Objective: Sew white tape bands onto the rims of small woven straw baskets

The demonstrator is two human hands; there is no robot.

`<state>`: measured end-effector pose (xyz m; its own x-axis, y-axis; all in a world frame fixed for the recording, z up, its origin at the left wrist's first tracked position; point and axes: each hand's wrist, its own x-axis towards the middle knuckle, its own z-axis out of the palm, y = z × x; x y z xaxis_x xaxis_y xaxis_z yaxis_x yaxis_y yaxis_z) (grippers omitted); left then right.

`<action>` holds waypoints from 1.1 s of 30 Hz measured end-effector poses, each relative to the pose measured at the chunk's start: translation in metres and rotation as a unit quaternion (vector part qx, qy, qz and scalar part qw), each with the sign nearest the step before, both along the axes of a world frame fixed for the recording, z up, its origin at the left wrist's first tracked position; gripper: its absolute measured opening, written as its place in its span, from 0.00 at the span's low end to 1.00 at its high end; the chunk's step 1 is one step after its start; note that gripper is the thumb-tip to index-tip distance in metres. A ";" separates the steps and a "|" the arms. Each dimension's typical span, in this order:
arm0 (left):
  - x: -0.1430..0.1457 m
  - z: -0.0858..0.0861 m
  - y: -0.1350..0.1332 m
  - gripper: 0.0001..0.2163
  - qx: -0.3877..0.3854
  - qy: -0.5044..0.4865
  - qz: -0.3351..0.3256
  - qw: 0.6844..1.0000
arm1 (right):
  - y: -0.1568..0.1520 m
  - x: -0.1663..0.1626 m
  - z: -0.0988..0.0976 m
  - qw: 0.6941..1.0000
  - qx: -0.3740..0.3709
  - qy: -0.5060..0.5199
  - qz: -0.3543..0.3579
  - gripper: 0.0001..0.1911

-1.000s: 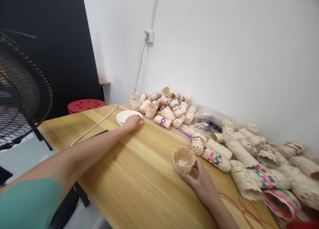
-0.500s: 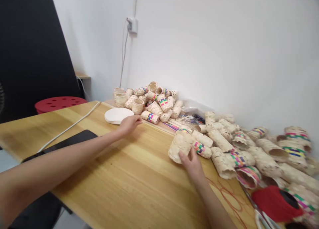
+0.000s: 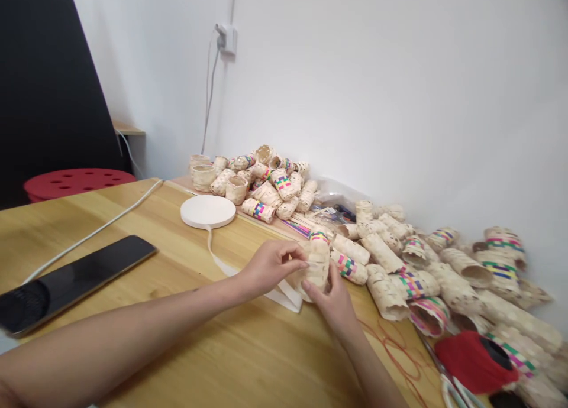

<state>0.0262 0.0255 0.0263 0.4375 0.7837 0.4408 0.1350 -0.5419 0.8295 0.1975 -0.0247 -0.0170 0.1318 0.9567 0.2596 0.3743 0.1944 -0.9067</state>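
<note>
Little heft probably, crushable too, so easy on walls of cream woven-strip cylinder (image 3: 318, 260) pinched in right hand (image 3: 336, 306) beside left hand's (image 3: 269, 267) pressed-together fingertips.

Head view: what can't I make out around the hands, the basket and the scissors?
1. Inside of the woven basket: head view, hidden by its own side wall.
2. Part of the white ribbon: head view, covered by the left hand; blur leaves unclear what those fingers pinch.
3. Some fingers of the right hand: head view, hidden behind its thumb and the basket.
4. Handle ends of the scissors: head view, cut off by the bottom edge.
</note>
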 end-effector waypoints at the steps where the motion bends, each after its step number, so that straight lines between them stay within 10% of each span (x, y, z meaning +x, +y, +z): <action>1: -0.001 -0.002 0.002 0.04 0.002 -0.004 0.000 1.000 | -0.001 -0.001 0.000 1.000 0.001 -0.010 0.002 0.40; 33: -0.003 0.003 -0.010 0.06 0.037 0.114 -0.021 0.993 | -0.008 0.009 0.013 0.995 0.051 -0.084 0.034 0.36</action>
